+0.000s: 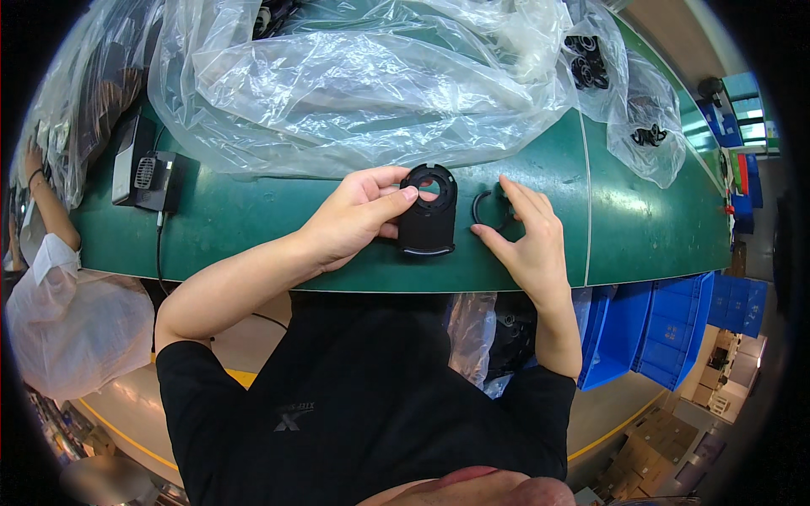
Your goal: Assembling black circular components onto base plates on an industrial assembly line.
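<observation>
One black plastic housing (428, 211), upright against the green table (253, 228), long axis running away from the body, round holed end farthest, flat base nearest the table edge, pinched at its upper left rim between thumb and fingers of the left hand (354, 221). One thin black open ring (489, 211) just right of it, gap facing up and right, touched by the fingertips of the right hand (527, 236), fingers loosely spread, not gripping. Two clear plastic bags of small black parts (591, 63) farther back on the right, well apart from both hands, plus one large crumpled clear plastic sheet (363, 84) behind.
</observation>
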A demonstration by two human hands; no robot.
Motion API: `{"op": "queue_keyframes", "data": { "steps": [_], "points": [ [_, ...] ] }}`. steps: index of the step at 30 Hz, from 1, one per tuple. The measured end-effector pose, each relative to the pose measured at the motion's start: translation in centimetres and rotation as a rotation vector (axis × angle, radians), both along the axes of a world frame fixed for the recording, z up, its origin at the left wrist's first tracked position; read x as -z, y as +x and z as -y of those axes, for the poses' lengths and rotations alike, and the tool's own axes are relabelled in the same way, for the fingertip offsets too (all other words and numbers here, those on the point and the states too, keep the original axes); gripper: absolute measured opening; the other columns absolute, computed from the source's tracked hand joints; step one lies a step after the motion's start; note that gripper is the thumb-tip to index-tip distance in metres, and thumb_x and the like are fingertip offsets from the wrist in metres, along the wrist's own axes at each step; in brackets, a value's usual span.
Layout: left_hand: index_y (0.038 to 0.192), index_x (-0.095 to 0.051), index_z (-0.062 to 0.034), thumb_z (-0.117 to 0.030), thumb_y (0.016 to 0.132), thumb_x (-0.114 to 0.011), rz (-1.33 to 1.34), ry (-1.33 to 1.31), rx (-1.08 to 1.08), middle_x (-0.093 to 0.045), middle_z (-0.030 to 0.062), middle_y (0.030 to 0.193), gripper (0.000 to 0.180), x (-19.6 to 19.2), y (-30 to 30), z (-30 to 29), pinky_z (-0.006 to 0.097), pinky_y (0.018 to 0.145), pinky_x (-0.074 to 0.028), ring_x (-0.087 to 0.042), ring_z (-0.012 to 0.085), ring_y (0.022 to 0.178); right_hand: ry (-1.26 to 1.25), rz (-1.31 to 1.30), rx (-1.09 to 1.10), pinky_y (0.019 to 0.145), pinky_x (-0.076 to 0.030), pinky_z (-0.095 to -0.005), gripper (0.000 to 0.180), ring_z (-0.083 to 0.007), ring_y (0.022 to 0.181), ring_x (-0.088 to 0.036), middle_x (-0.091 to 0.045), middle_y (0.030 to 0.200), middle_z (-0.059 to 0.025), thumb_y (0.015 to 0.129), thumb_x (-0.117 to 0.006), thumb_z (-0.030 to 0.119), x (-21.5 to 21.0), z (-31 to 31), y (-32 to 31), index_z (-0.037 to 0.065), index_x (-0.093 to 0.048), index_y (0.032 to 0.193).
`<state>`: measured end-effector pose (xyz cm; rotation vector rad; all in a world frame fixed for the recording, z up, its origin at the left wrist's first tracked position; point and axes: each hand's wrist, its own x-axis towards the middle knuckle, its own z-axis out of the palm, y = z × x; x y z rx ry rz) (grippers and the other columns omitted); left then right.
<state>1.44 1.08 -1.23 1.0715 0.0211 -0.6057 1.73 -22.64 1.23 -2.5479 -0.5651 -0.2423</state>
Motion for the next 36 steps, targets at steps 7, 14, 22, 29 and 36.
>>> {"op": "queue_keyframes", "data": {
  "steps": [7, 14, 22, 29, 36],
  "points": [
    [0.119, -0.049, -0.0007, -0.017, 0.093, -0.049, -0.034, -0.03, 0.002, -0.062, 0.0072, 0.106, 0.031, -0.1, -0.3, 0.3, 0.025, 0.074, -0.052, -0.061, 0.0117, 0.091, 0.034, -0.064, -0.02, 0.08, -0.047, -0.0342, 0.054, -0.0299, 0.092, -0.057, -0.061, 0.102, -0.0165, 0.063, -0.075, 0.006, 0.3, -0.1, -0.1, -0.005, -0.056, 0.112],
    [0.121, -0.047, 0.0035, -0.011, 0.092, -0.046, -0.042, -0.107, 0.018, -0.06, 0.0101, 0.107, 0.033, -0.2, -0.3, 0.3, 0.03, 0.081, -0.052, -0.061, 0.0155, 0.093, 0.602, -0.199, -0.008, 0.079, -0.049, -0.031, 0.048, -0.0211, 0.097, -0.059, -0.062, 0.105, -0.0146, 0.067, -0.07, 0.0, -0.7, -1.2, -0.4, -0.005, -0.056, 0.112],
    [0.12, -0.049, 0.0028, -0.01, 0.092, -0.042, -0.04, -0.17, 0.063, -0.059, 0.0094, 0.106, 0.031, 0.2, -0.3, 0.2, 0.03, 0.083, -0.051, -0.061, 0.0146, 0.093, 0.288, 0.1, -0.152, 0.073, -0.048, -0.0325, 0.051, -0.0272, 0.085, -0.058, -0.061, 0.092, -0.0168, 0.062, -0.073, 0.002, -1.3, -5.1, -0.5, -0.007, -0.057, 0.11],
    [0.121, -0.05, 0.0005, -0.01, 0.093, -0.042, -0.042, -0.173, 0.052, -0.057, 0.0063, 0.109, 0.031, 0.0, -0.5, 0.2, 0.029, 0.083, -0.05, -0.058, 0.012, 0.094, 0.22, 0.116, -0.191, 0.075, -0.046, -0.0346, 0.054, -0.0278, 0.086, -0.056, -0.064, 0.086, -0.0121, 0.063, -0.072, 0.0, -1.3, -5.9, -0.5, -0.008, -0.054, 0.113],
    [0.125, -0.049, -0.0035, -0.013, 0.093, -0.044, -0.031, -0.149, 0.058, -0.057, 0.0006, 0.109, 0.033, 0.2, -0.6, 0.2, 0.023, 0.075, -0.048, -0.054, 0.0061, 0.09, 0.164, 0.102, -0.215, 0.077, -0.046, -0.0355, 0.056, -0.029, 0.087, -0.055, -0.064, 0.089, -0.013, 0.063, -0.071, -0.002, -1.3, -6.0, -0.4, -0.009, -0.052, 0.115]
  ]
}}
